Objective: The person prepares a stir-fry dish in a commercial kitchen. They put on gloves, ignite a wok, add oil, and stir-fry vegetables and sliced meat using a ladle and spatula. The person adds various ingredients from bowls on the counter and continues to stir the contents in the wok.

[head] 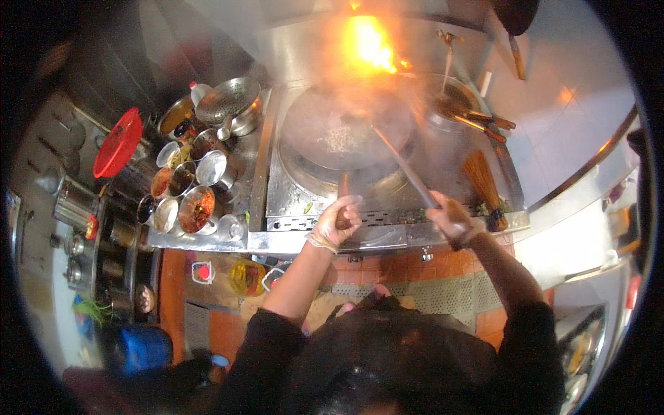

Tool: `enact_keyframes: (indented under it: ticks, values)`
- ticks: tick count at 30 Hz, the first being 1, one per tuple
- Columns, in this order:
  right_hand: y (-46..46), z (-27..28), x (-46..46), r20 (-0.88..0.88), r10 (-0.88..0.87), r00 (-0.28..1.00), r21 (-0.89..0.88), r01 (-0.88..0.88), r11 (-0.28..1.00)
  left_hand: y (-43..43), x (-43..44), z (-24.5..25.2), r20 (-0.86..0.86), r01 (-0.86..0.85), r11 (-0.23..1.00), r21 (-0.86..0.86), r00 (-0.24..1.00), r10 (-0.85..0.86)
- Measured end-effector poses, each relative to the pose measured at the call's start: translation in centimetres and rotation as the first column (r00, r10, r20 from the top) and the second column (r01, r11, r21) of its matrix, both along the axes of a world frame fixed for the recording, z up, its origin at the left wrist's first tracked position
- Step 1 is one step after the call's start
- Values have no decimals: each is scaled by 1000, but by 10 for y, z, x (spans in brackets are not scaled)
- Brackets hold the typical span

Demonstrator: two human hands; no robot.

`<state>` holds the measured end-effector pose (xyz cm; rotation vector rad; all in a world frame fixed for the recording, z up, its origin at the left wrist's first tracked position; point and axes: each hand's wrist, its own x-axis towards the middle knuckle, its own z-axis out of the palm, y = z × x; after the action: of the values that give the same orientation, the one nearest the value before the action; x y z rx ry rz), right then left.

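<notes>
My left hand (340, 220), in a clear plastic glove, grips the wooden handle (344, 187) of a wok (306, 129) on the stove burner. Pale chopped food (341, 139) lies in the wok, blurred by steam. In my right hand (454, 218), also gloved, is the long handle (412, 168) of a cooking tool that reaches over the wok's right side. Smoke and glare hide the tool's head, so its kind is unclear. Tall flames (369, 44) rise at the wok's far edge.
Several seasoning pots and bowls (197, 207) crowd the left counter, below a perforated strainer (228, 98). A bamboo wok brush (481, 174) lies at right. Behind it, wooden-handled tools (485, 127) rest on a water pot (461, 85) under a running tap (449, 39). A red basin (119, 142) is far left.
</notes>
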<state>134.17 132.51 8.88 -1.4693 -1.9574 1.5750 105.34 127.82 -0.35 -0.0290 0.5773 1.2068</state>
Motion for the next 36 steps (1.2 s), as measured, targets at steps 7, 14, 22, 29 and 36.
enact_keyframes:
  ticks: [7, 14, 22, 29, 36]
  values:
    - [-23, -14, -2, 14, -107, 994, 125, 105, 987, -22, 7, 16, -18, 27, 999, 17, 999, -27]
    - [-53, 3, 40, -284, -49, 958, -54, 35, 998, -94, 41, 8, -45, -17, 997, 77, 999, 21]
    - [-72, -13, 62, -763, -165, 625, -545, -485, 684, -219, 121, -3, -12, -86, 996, -13, 996, 86]
    - [-161, -2, 14, -781, -37, 623, -622, -772, 127, -277, 143, 56, -814, -151, 930, 334, 452, 366]
    - [-294, 0, -58, -786, 214, 580, -617, -719, -319, -381, 184, 71, -378, -737, 616, 277, 506, 775]
